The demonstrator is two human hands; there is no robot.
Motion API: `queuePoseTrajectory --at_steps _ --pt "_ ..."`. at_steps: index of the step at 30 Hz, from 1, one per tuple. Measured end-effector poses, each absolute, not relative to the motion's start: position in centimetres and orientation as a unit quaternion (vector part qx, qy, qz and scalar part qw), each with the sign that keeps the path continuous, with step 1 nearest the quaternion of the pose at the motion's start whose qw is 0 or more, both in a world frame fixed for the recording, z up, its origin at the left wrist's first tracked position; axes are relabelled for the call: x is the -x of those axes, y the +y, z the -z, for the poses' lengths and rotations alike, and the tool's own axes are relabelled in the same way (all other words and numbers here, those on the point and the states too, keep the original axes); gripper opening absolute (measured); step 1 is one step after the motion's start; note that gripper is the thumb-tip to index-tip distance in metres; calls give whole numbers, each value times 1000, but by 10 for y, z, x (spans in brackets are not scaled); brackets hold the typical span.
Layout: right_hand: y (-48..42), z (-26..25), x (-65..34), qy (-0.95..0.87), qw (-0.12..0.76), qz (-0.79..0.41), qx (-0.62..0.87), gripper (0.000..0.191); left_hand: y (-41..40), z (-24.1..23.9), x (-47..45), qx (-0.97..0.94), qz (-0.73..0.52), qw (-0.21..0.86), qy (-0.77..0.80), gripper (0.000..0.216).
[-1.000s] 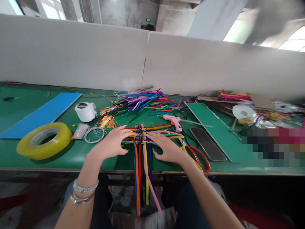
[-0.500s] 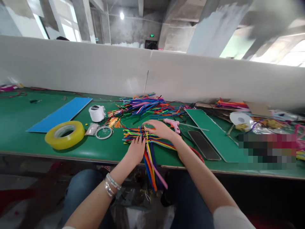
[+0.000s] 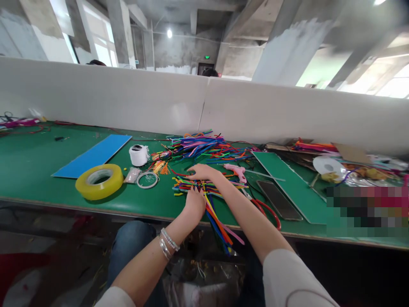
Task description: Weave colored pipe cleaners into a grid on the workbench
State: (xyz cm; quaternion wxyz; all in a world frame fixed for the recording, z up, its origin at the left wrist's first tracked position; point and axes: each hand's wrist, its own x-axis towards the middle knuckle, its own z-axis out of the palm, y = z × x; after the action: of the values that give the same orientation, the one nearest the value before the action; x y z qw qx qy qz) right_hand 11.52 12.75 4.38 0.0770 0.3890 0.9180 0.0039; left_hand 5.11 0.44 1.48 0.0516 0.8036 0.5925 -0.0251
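Note:
A woven mat of coloured pipe cleaners [image 3: 209,189] lies at the near edge of the green table [image 3: 38,170], its loose ends hanging over the edge. My left hand [image 3: 194,201] lies on the mat's near side, fingers flat and pointing away from me. My right hand [image 3: 201,172] reaches across to the mat's far left corner, fingers stretched out on the strands. Neither hand grips anything that I can see.
A heap of loose pipe cleaners [image 3: 204,146] lies behind the mat. To the left are a yellow tape roll [image 3: 99,181], a white thread spool [image 3: 138,155], a wire ring [image 3: 147,179] and a blue board [image 3: 94,154]. Right: pink glue gun [image 3: 235,170], red-handled scissors [image 3: 266,212], phone [image 3: 278,199], green board [image 3: 287,179].
My right hand has moved from the mat's right side over to its far left corner. My left hand slid from the left side to the near edge. The mat has turned slightly.

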Motion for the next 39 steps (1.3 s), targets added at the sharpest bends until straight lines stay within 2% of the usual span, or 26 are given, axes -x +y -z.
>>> queuePoseTrajectory --at_steps 3,6,12,18,31,39 --pt "132 -43 -127 925 59 27 -375 37 7 -16 -58 -795 17 55 604 48" --pt "135 -38 -131 927 43 6 -372 36 7 -17 -65 -784 19 57 618 47" --pt "141 -42 -120 929 92 -38 -358 39 4 -16 -67 -782 28 58 619 49" --pt "129 -37 -98 917 121 -91 -370 23 -1 -18 -55 -801 37 42 596 49" --pt "118 -9 -99 893 100 -128 -420 28 -3 -13 -47 -816 30 23 577 48" --pt "122 -16 -103 880 61 -112 -457 28 -1 -9 -54 -808 19 10 588 47"
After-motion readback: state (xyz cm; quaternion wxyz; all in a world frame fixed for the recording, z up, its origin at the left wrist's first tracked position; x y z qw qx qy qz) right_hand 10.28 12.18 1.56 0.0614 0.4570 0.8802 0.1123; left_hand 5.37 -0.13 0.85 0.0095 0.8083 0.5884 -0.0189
